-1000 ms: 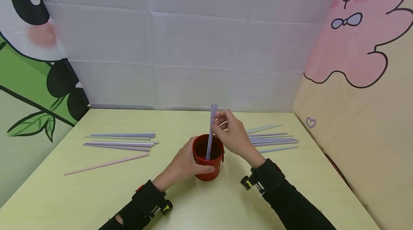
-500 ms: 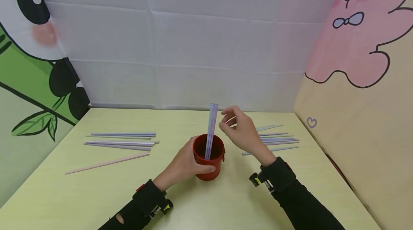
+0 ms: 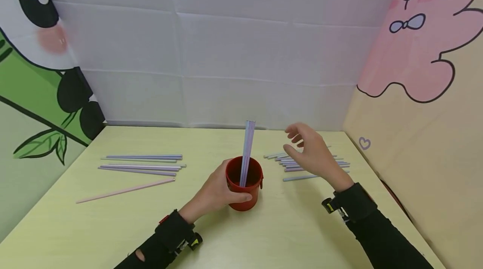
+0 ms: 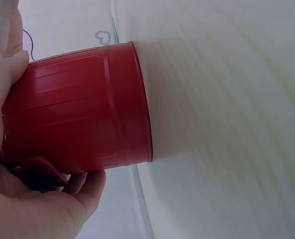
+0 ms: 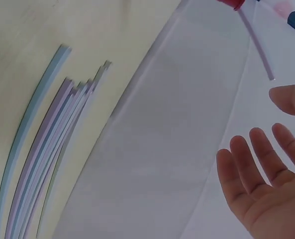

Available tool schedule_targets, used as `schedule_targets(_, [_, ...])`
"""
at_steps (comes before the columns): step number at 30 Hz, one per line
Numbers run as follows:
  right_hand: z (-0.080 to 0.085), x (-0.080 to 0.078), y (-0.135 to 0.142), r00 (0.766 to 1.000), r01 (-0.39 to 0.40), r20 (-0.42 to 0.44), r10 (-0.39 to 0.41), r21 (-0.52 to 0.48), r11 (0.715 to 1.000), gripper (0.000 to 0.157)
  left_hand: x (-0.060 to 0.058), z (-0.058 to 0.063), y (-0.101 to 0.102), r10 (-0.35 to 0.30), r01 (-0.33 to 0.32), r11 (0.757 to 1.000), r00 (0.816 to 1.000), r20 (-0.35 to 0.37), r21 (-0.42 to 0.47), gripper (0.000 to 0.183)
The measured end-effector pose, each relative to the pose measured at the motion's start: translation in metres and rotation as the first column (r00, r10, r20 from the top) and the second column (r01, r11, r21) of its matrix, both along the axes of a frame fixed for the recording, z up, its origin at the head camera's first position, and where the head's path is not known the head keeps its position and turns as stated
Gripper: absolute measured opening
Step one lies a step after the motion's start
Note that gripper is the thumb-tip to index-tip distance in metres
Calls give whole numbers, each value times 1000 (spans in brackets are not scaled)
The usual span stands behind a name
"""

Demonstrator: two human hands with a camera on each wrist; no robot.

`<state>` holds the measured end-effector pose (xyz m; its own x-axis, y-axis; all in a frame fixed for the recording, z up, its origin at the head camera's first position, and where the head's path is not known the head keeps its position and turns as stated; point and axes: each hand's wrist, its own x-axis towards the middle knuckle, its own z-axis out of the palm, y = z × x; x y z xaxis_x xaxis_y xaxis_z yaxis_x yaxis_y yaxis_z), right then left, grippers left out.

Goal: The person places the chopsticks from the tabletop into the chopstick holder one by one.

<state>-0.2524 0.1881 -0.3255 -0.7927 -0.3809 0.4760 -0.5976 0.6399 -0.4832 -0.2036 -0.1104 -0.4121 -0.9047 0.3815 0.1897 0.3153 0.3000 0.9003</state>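
My left hand (image 3: 215,187) grips a small red metal bucket (image 4: 82,107) round its side, with the thumb across the front. Several pale purple and blue straws (image 3: 247,147) stand in the bucket, leaning slightly right and rising well above the rim. My right hand (image 3: 315,153) hovers above the right-hand group of straws (image 3: 298,178), its fingers loosely bent and apart, holding nothing. In the right wrist view the palm and spread fingers (image 5: 259,184) are seen with no straw between them.
On the table's left side lie several blue, purple and green straws (image 3: 139,168), with a single pink straw (image 3: 124,191) nearer the front. A grey-white cloth backdrop (image 3: 234,59) borders the back edge, and a wall (image 3: 415,151) borders the right.
My right hand has let go of the straws in the bucket and moved right, over the right-hand straws. The left hand and the bucket have stayed in place.
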Motion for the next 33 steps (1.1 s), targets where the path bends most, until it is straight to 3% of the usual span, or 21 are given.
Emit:
schedule_targets(7, [-15, -3, 24, 998, -11, -64, 28, 249, 968, 42, 0, 1, 1, 3, -3, 1000, 1000, 0, -4, 93])
schedule_targets(13, [-31, -6, 38, 997, -50, -32, 67, 389, 920, 46, 0, 0, 0, 6, -6, 1000, 1000, 2, -4, 93])
schedule_targets(23, [-65, -18, 54, 992, -123, 84, 94, 457, 881, 34, -2, -3, 0, 7, -7, 1000, 1000, 3, -6, 92])
schedule_targets(33, [-83, -24, 60, 980, -167, 176, 92, 482, 860, 20, -3, -3, 0, 12, -12, 1000, 1000, 14, -2, 91])
